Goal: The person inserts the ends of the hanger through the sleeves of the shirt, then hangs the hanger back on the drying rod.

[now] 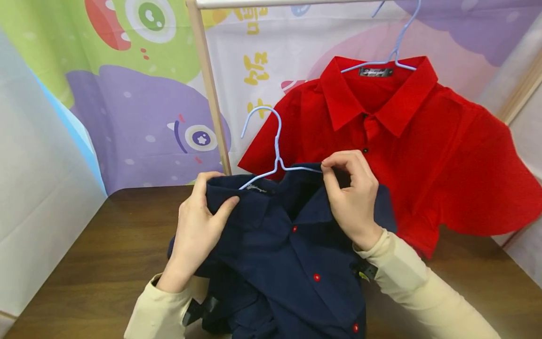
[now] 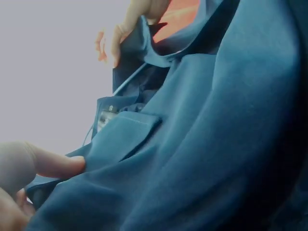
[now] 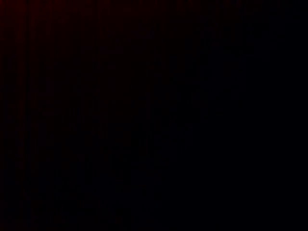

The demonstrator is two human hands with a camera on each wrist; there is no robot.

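A navy shirt (image 1: 271,254) with red buttons hangs between the two hands in the head view. Inside its collar sits a light-blue hanger (image 1: 277,146), its hook pointing up and its arms running into the neck opening. My left hand (image 1: 199,230) pinches the collar's left side, thumb in front; in the left wrist view that thumb (image 2: 57,163) presses on the navy cloth (image 2: 192,139). At the collar's right side my right hand (image 1: 353,193) pinches the fabric edge near the hanger's arm. The right wrist view is almost black.
Behind, a red shirt (image 1: 466,155) hangs on another light-blue hanger (image 1: 395,54). A rack with a wooden post (image 1: 209,84) and a white bar (image 1: 296,4) stands at the back. A brown wooden table (image 1: 93,263) lies below, with a cartoon curtain (image 1: 139,117) behind.
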